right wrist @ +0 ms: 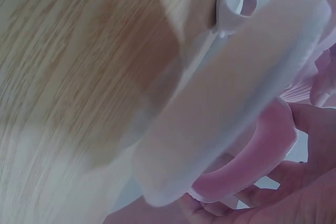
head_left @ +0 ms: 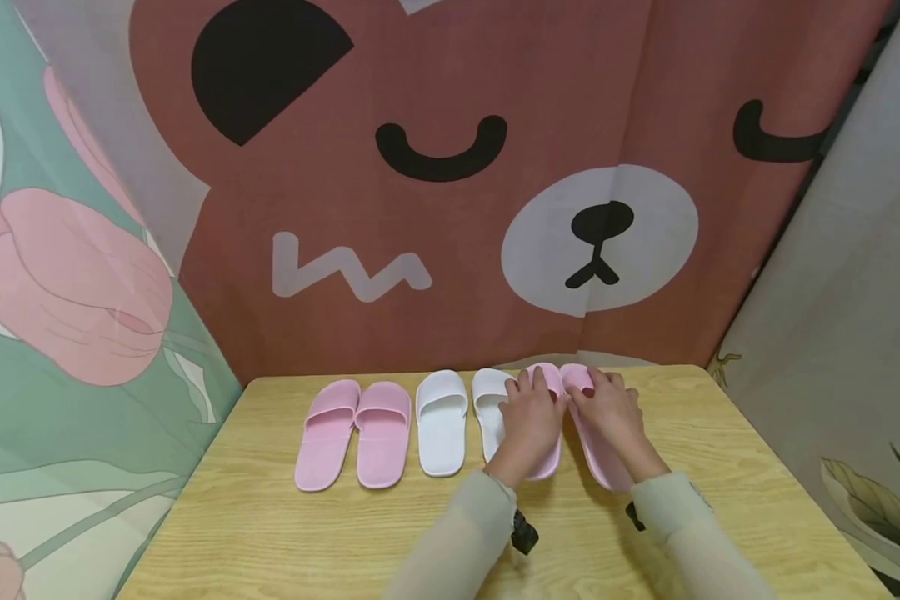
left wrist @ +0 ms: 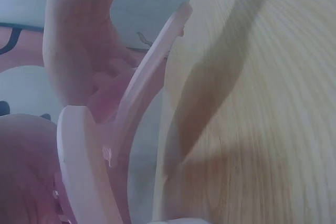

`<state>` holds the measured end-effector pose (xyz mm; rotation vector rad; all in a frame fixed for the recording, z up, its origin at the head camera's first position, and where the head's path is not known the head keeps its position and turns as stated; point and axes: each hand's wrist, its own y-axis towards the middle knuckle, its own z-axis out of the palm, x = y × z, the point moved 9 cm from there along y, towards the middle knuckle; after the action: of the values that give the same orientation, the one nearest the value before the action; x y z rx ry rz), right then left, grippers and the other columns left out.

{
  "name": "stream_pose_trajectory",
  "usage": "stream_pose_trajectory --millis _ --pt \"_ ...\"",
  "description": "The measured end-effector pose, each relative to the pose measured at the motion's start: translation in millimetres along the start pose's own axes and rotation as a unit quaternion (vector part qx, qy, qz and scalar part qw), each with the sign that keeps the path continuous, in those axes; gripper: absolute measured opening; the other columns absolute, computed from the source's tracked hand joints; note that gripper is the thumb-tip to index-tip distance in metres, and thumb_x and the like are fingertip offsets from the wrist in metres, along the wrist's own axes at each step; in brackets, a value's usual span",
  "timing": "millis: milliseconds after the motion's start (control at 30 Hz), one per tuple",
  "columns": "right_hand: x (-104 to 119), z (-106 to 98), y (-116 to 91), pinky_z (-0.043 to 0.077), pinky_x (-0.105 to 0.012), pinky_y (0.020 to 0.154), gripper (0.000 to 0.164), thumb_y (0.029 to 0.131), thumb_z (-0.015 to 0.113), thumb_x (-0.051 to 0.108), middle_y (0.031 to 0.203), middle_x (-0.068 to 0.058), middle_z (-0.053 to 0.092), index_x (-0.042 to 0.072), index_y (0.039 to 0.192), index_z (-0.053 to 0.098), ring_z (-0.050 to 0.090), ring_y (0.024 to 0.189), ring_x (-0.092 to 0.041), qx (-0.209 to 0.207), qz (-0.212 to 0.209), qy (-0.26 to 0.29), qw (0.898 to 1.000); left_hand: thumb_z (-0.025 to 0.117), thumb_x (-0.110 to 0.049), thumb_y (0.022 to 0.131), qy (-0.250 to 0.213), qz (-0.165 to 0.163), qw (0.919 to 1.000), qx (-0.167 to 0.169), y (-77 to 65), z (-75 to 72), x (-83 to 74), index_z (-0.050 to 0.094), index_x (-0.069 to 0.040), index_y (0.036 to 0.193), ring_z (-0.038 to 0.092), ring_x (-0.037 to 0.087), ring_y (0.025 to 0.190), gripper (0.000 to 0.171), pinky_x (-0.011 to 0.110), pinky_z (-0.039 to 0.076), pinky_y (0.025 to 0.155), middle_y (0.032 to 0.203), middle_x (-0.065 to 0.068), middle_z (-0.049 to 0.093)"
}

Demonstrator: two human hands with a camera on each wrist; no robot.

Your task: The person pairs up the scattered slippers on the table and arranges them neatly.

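My left hand (head_left: pixel 534 412) grips the strap end of a pink slipper (head_left: pixel 546 467) at the right of the row. Beside it, my right hand (head_left: pixel 609 410) holds the matching pink slipper (head_left: pixel 603 460) by its strap, the heel angled out to the right. In the right wrist view, fingers curl round the pink strap (right wrist: pixel 257 153), and the pale sole edge (right wrist: pixel 226 103) crosses the picture. The left wrist view shows both slippers from the heel end, the nearer one (left wrist: pixel 84 166) in front. A white slipper (head_left: pixel 490 385) lies just left of my left hand, partly hidden by it.
Another white slipper (head_left: pixel 442 433) and a pink pair, its left slipper (head_left: pixel 326 442) and right slipper (head_left: pixel 383 437), line the back of the wooden table (head_left: pixel 307 542). A curtain with a bear print (head_left: pixel 450 217) hangs behind the table's back edge.
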<state>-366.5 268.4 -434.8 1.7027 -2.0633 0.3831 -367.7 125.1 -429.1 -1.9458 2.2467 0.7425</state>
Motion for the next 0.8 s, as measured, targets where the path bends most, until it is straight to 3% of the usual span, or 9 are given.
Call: stream_pose_trajectory --millis 333,800 --pt "-20 -7 3 0.037 -0.062 0.080 0.074 0.090 0.047 0.054 0.139 -0.029 0.030 0.008 0.146 0.030 0.035 0.111 -0.052 0.005 0.014 0.009 1.000 0.049 -0.055 0.089 -0.003 -0.013 0.9998 0.016 4.3 15.3 -12.7 0.039 -0.012 0.138 0.039 0.027 0.115 0.066 0.046 0.045 0.077 0.130 0.008 0.045" --pt "-46 -7 10 0.034 -0.065 0.083 0.074 0.089 0.048 0.054 0.139 -0.028 0.031 0.008 0.144 0.032 0.032 0.115 -0.054 0.005 0.033 0.006 0.999 0.046 -0.057 0.090 0.032 0.004 0.9994 0.015 10.6 32.8 -24.8 0.041 -0.010 0.136 0.044 0.026 0.109 0.066 0.041 0.046 0.073 0.124 0.009 0.048"
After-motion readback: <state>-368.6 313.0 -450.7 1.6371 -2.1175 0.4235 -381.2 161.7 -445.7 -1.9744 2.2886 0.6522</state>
